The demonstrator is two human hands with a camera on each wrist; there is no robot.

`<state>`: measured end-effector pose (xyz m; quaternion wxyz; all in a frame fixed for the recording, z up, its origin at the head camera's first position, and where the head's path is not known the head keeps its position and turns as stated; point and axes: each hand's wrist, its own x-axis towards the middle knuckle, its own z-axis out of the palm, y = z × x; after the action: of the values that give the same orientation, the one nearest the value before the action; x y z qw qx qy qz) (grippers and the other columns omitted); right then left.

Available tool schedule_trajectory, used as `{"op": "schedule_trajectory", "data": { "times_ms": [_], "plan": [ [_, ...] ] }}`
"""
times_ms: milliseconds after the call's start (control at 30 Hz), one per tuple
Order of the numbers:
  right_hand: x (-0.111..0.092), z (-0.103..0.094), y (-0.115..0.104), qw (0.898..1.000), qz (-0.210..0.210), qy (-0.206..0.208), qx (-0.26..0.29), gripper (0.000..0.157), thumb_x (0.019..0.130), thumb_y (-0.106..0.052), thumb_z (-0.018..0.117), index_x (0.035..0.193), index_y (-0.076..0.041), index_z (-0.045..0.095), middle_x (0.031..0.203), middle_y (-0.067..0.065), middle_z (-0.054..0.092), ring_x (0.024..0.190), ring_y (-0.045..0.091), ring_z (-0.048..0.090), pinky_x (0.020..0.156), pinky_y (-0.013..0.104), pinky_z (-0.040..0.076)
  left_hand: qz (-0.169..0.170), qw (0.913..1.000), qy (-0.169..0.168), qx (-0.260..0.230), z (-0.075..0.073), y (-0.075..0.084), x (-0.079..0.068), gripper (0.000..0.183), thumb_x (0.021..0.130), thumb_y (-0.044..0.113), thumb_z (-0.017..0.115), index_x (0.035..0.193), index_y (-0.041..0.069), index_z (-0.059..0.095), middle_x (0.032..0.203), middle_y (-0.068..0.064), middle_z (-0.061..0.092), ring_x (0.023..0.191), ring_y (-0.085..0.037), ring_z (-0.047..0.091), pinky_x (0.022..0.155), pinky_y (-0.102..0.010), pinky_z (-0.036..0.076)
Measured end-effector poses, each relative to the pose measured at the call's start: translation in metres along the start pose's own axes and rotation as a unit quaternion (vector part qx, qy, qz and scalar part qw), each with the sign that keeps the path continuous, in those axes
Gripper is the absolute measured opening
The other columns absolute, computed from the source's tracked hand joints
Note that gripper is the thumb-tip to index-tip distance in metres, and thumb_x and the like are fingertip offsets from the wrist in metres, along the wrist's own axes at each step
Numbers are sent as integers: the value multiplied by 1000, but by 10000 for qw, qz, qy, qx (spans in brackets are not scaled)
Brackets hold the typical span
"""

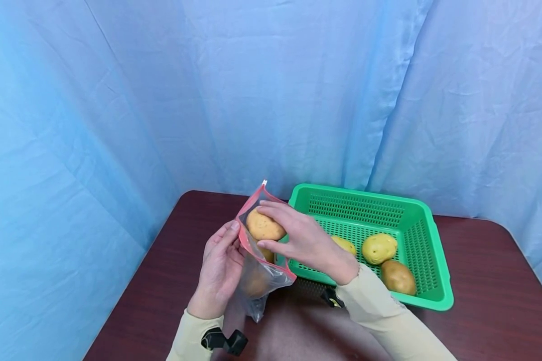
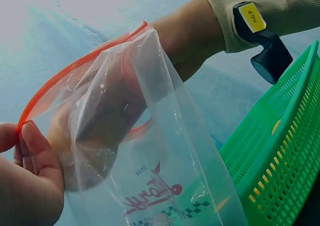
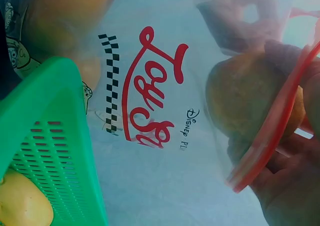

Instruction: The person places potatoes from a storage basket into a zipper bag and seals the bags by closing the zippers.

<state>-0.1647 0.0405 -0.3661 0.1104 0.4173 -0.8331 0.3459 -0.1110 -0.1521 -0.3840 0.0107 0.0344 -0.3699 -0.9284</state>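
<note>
My left hand (image 1: 220, 268) pinches the red rim of a clear zip bag (image 1: 271, 278) between thumb and fingers, and the bag's mouth gapes. In that mouth my right hand (image 1: 300, 238) grips a tan potato (image 1: 264, 225), fingers over its top and thumb below. Lower in the bag, more potatoes show blurred through the plastic. The right wrist view shows the held potato (image 3: 250, 96) through the bag wall, beside red printed lettering. In the left wrist view the right hand reaches in past the orange-red zip edge (image 2: 75, 64).
Right of the bag stands a green plastic basket (image 1: 440, 265) with slotted walls. Inside it lie a yellow potato (image 1: 379, 248), a brown potato (image 1: 397, 277) and another yellow one (image 1: 345, 244), partly behind the right wrist. Blue curtains (image 1: 271, 100) hang behind the dark red table (image 1: 158, 281).
</note>
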Motion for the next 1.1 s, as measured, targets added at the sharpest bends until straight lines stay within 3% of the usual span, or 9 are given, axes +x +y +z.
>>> {"op": "schedule_trajectory", "data": {
  "times_ms": [267, 467, 667, 767, 833, 867, 900, 1033, 1100],
  "plan": [
    [9, 9, -4, 9950, 394, -894, -212, 70, 87, -25, 86, 147, -6, 55, 151, 11, 54, 138, 26, 52, 100, 41, 54, 16, 10000, -45, -78, -3, 1, -2, 11, 107, 10, 56, 109, 3, 65, 103, -6, 70, 95, -12, 71, 89, -25, 57],
    [5, 10, 0, 9932, 449, -1056, -181, 73, 87, -27, 86, 150, -7, 53, 154, 9, 51, 141, 25, 48, 106, 43, 49, 24, 9999, -41, -98, -4, 1, -2, 12, 108, 8, 55, 106, 4, 66, 97, -4, 71, 90, -10, 71, 82, -22, 57],
    [-5, 0, 5, 9991, 249, -280, 185, 63, 90, -25, 83, 144, -3, 58, 149, 12, 56, 137, 27, 53, 105, 44, 50, -2, 10000, 23, -57, -5, 1, -2, 13, 107, 9, 56, 103, 6, 67, 95, -3, 71, 87, -10, 71, 79, -21, 57],
    [-12, -6, 8, 9995, 136, 234, 137, 58, 91, -23, 82, 141, -3, 60, 147, 11, 58, 113, 21, 65, 94, 41, 56, 8, 10000, 25, -68, -5, 2, -3, 14, 107, 9, 57, 101, 8, 69, 94, -2, 72, 86, -9, 71, 78, -20, 57],
    [-17, -9, 10, 9985, 165, 515, 126, 55, 92, -21, 81, 139, -4, 62, 146, 10, 58, 95, 18, 66, 90, 41, 56, 25, 9999, 18, -96, -5, 2, -3, 14, 107, 8, 57, 100, 8, 69, 94, -2, 72, 86, -9, 71, 78, -20, 58],
    [-19, -11, 11, 9976, 205, 646, 108, 53, 92, -21, 81, 139, -5, 62, 145, 9, 59, 94, 17, 65, 90, 42, 55, 31, 9999, 12, -105, -6, 2, -3, 14, 107, 8, 57, 100, 8, 70, 94, -2, 72, 86, -9, 71, 78, -21, 58],
    [-21, -13, 12, 9967, 268, 758, 111, 52, 92, -21, 81, 139, -6, 63, 144, 8, 60, 94, 17, 65, 91, 43, 55, 38, 9999, 9, -108, -6, 3, -3, 14, 106, 8, 58, 100, 8, 70, 93, -2, 72, 86, -9, 71, 78, -20, 58],
    [-29, -16, 15, 9923, 716, 998, 127, 50, 93, -24, 80, 138, -8, 63, 140, 6, 62, 122, 23, 62, 102, 50, 51, 38, 9999, -21, -126, -6, 3, -3, 14, 107, 9, 58, 99, 8, 69, 92, -2, 72, 84, -8, 70, 76, -20, 58],
    [-32, -17, 15, 9894, 1052, 984, 159, 50, 94, -27, 79, 138, -8, 63, 137, 7, 64, 124, 26, 61, 100, 50, 52, 37, 9999, -20, -137, -6, 3, -4, 14, 107, 9, 57, 99, 8, 69, 91, -2, 72, 83, -8, 70, 75, -20, 58]
  ]
}}
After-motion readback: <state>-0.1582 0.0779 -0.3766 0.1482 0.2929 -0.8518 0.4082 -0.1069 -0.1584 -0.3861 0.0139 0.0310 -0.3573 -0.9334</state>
